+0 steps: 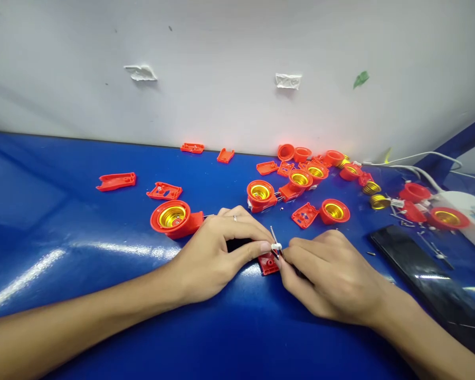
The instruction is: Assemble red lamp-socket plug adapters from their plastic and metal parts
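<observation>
My left hand (217,253) and my right hand (336,274) meet over the blue table, fingertips closed in a pinch. Between them is a small white part with metal prongs (276,246), one thin prong pointing up. The left thumb and fingers press on its left side; the right thumb and forefinger grip it from the right. Just below lies a red plastic cover (268,265), partly hidden by the fingers. Beside my left hand sits a red lamp socket (173,219) with a gold screw shell; the hand covers its right end.
Red sockets (260,194) and loose covers (116,181) lie around the back and right. Gold screw shells (380,201) and small metal bits are at the right, near a black phone (415,264) and a white power strip (465,216) with cables. A white wall (221,105) stands behind.
</observation>
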